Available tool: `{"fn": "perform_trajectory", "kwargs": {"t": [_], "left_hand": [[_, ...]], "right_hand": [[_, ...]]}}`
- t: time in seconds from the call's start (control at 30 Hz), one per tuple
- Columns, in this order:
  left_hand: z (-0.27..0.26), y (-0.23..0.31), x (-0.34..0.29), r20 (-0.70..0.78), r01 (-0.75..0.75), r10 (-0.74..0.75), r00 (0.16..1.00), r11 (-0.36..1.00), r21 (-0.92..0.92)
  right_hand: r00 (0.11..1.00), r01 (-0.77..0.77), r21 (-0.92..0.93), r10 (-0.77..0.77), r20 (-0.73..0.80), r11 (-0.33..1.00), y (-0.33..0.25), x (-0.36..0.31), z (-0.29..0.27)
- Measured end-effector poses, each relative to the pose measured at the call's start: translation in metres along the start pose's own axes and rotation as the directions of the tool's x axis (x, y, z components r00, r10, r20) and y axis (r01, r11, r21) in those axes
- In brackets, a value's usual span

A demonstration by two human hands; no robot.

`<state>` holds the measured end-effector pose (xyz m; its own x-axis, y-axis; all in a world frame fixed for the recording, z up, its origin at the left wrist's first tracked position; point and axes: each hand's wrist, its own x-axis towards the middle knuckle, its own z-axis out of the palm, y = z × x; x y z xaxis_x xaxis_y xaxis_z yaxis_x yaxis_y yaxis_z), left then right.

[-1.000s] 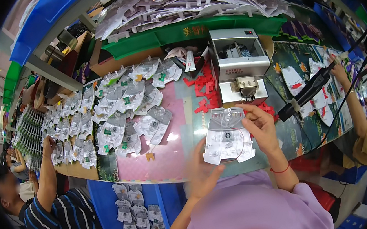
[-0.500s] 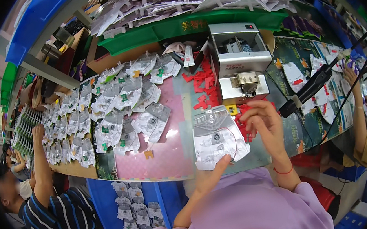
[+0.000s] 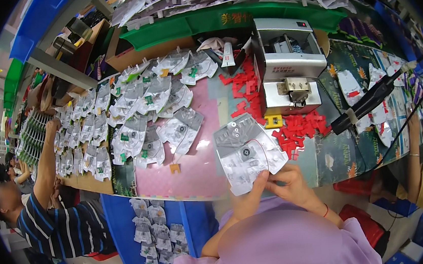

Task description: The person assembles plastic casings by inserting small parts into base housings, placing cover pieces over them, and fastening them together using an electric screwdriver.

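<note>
A white and clear plastic housing (image 3: pixel 246 151) with a round dark centre and a thin red wire across it is tilted up near the table's front edge. My left hand (image 3: pixel 251 197) grips its lower edge, thumb on top. Close beside that thumb, my right hand (image 3: pixel 292 188) has its fingers pinched together at the housing's lower right edge. Whatever lies between those fingertips is hidden. Just beyond the housing is a pile of red plastic pieces (image 3: pixel 300 131), with a yellow piece (image 3: pixel 273 121) by it.
A metal benchtop machine (image 3: pixel 289 63) stands behind the red pieces. Many similar housings (image 3: pixel 154 94) cover the table to the left, near an orange clip (image 3: pixel 175 168). A black arm (image 3: pixel 364 102) slants in from the right. A blue bin (image 3: pixel 124 232) holds more housings; co-workers sit on both sides.
My right hand has come down from beside the red pieces to the housing's lower edge, next to my left thumb. The housing has turned slightly in my left hand.
</note>
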<state>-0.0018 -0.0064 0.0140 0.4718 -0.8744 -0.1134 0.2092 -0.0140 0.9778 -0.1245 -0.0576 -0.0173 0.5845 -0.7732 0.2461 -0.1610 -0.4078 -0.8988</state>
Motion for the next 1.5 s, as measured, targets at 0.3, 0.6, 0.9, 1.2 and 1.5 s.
{"fn": "perform_trajectory", "kwargs": {"t": [0.3,0.6,0.9,1.2,1.5], "left_hand": [[-0.010,-0.001,0.002,0.039,0.143,-0.141,0.989,0.988,-0.056],[-0.007,-0.004,-0.003,-0.008,0.198,-0.209,0.978,0.937,-0.289],[-0.011,0.003,-0.009,0.199,0.394,-0.341,0.919,0.824,-0.407],[-0.010,0.010,-0.013,0.201,0.405,-0.354,0.913,0.838,-0.366],[-0.009,0.010,-0.013,0.162,0.410,-0.376,0.912,0.834,-0.369]], "right_hand": [[0.989,0.021,-0.046,-0.014,0.146,0.999,-0.019,0.003,-0.008],[0.944,0.054,-0.094,-0.020,0.328,0.994,-0.031,0.010,-0.030],[0.966,0.155,-0.171,-0.186,-0.179,0.973,-0.044,0.028,-0.056],[0.890,0.388,-0.499,-0.456,-0.015,0.775,-0.040,0.045,-0.042],[0.908,0.358,-0.521,-0.420,0.000,0.775,-0.042,0.042,-0.039]]}}
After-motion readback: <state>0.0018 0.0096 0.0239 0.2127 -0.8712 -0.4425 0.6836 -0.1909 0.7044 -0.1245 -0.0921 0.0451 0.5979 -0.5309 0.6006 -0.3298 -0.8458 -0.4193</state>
